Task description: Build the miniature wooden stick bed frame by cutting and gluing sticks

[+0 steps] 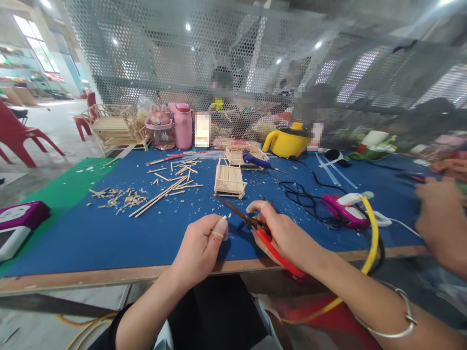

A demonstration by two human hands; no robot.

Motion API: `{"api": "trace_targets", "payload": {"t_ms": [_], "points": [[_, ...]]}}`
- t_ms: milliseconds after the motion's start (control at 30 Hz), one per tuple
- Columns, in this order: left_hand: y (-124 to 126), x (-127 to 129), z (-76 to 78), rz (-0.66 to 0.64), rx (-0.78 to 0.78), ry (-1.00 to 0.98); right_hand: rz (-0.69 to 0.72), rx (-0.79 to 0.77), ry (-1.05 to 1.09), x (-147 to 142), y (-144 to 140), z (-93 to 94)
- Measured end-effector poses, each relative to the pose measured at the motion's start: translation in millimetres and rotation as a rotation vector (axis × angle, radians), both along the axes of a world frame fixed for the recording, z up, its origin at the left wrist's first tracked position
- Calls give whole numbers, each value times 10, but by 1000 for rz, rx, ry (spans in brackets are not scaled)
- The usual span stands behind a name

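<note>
Evidently, my left fingers pinch stick, tip bared probably for access; right fingers grasp scissors, blades just beyond stick, likely handy; chair on counter beyond fingers, perhaps leaving room.

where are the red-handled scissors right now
In the head view, the red-handled scissors are in the right hand, right of the left hand, blades appearing just below the small slatted wooden model.
</note>
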State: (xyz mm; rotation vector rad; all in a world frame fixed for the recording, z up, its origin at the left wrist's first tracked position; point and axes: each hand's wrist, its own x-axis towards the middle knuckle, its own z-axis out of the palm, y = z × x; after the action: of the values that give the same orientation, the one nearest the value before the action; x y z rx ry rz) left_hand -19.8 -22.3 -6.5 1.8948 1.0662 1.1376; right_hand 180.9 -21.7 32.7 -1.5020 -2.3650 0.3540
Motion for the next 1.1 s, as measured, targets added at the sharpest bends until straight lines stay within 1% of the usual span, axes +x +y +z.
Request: {"api": "trace_targets", "payload": {"t_ms": [67, 133, 167, 233, 267, 333, 400, 467, 500, 567, 600, 633, 667, 700, 733, 800, 867, 933, 967, 1000, 1033, 1100], "points": [[6, -5, -6, -9, -22, -47, -124, 45, 51, 62, 13, 42], [6, -11, -16, -12, -47, -85, -272, 93, 41, 190, 27, 70], [5, -12, -22, -9, -61, -95, -352, 108, 4, 277, 38, 74], [3, -3, -30, -12, -95, -92, -494, 112, -137, 477, 82, 58], [3, 6, -32, -20, -109, -74, -541, 95, -210, 580, 120, 39], [7, 25, -26, -36, -132, -18, -564, 22, -303, 765, 233, -2], [25, 37, -6, -38, -168, 29, -497, -51, -329, 890, 374, -18], [66, 31, 32, -40, -221, 56, -433, -52, -423, 915, 494, 23], [98, 22, 58, -49, -244, 70, -429, -22, -505, 881, 531, 67], [185, -1, 116, -89, -251, 121, -435, 90, -652, 723, 544, 190], [236, -12, 147, -117, -233, 154, -402, 160, -646, 607, 526, 259], [290, -19, 177, -151, -201, 185, -286, 238, -548, 477, 499, 324], [343, -22, 204, -183, -163, 206, -129, 279, -402, 344, 472, 379], [393, -21, 229, -207, -125, 218, 23, 270, -262, 217, 451, 422], [438, -16, 250, -227, -89, 221, 133, 240, -162, 105, 441, 450], [516, -1, 284, -244, -31, 213, 211, 215, -15, -51, 467, 469], [587, 10, 306, -263, 10, 204, 216, 211, 63, -117, 550, 460], [674, 10, 312, -272, 41, 194, 213, 231, 89, -126, 670, 443], [730, 6, 305, -254, 56, 172, 203, 249, 93, -123, 738, 433], [796, 1, 289, -203, 76, 125, 184, 269, 100, -120, 809, 418], [872, -6, 265, -116, 98, 46, 157, 288, 112, -119, 879, 397], [1037, -20, 192, 112, 125, -186, 92, 318, 146, -127, 1008, 332]]}}
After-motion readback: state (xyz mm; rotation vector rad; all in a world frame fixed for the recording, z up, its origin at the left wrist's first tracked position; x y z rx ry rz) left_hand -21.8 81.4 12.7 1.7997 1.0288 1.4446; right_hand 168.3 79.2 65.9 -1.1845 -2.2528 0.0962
